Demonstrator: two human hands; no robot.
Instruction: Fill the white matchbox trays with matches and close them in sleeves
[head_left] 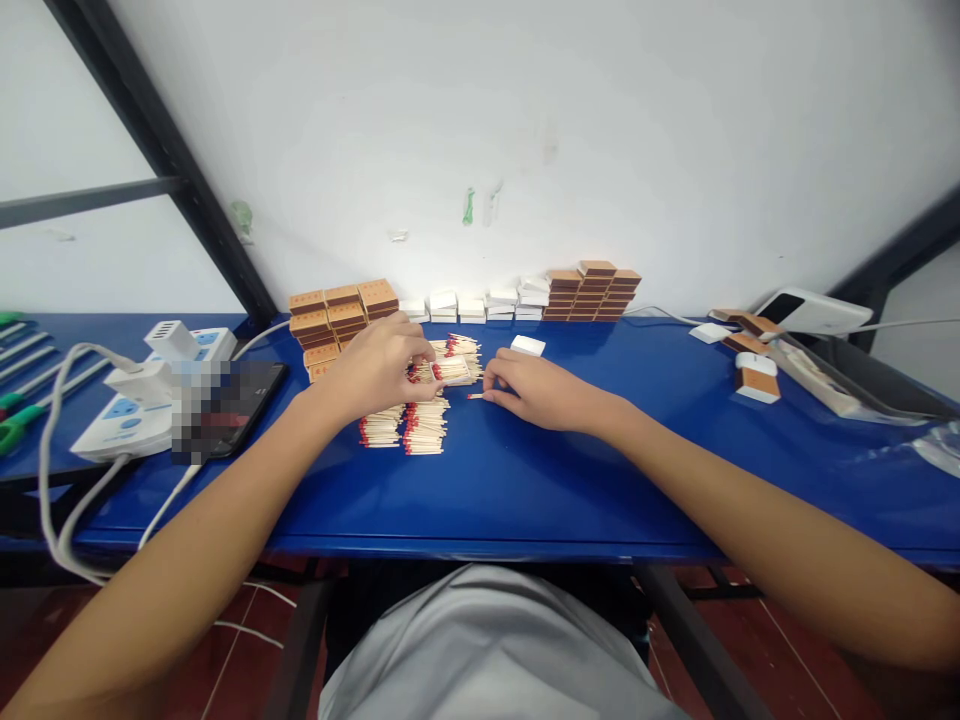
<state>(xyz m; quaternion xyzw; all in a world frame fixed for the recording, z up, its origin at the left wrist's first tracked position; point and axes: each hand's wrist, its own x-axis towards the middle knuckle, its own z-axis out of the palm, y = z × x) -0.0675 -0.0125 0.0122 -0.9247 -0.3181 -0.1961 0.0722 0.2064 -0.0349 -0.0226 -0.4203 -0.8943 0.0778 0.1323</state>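
My left hand point(382, 365) grips a small white matchbox tray point(452, 370) with red-tipped matches lying in it. The tray is held just above piles of loose matches point(425, 428) on the blue table. To its right, my right hand point(525, 388) pinches a match point(475, 396) between thumb and fingers, its red head pointing left. Beyond that hand lies a single white tray point(528, 345). Part of the match pile is hidden behind the left hand and the held tray.
Stacked brown matchboxes point(343, 308) stand back left, more brown boxes point(592, 292) back right, with white trays point(471, 310) between them along the wall. A phone point(251, 405) and power strip point(124, 425) with cables lie left. Loose boxes point(757, 383) and a white device point(814, 310) lie right.
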